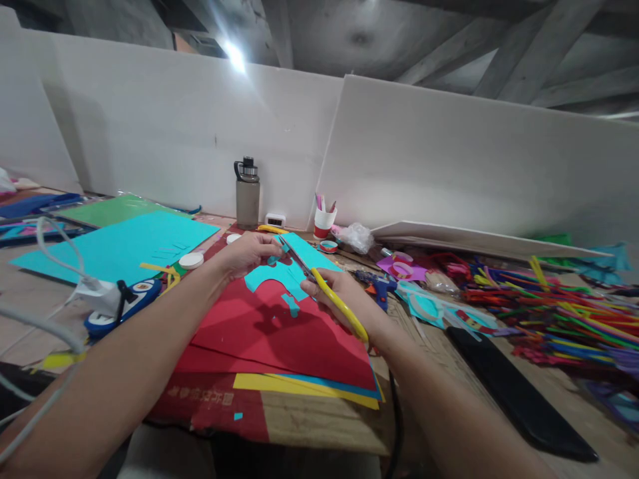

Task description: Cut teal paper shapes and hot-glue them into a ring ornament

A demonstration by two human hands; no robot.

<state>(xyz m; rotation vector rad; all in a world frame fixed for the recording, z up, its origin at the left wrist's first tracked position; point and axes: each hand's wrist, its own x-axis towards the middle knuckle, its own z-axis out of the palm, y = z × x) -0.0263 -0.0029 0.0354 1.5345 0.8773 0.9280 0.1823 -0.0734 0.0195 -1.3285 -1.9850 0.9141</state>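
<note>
My right hand (339,293) is closed on a pair of scissors (342,306) with yellow handles. The metal blades point up and to the left, toward my left hand (257,253). Its fingers pinch a small piece of turquoise paper (273,260) close to the blade tips. Below both hands lies a sheet of red paper (264,332) with turquoise scraps (291,304) on it. A cut turquoise sheet (312,253) with a curved edge lies partly behind the hands. Yellow paper (309,391) sticks out under the red.
At left are a large turquoise sheet (134,246) and a white plug (97,296) with cables. A bottle (247,199) and a paper cup (325,219) stand at the back. A glue gun (382,289), a black case (519,392) and many coloured pipe cleaners (564,313) lie right.
</note>
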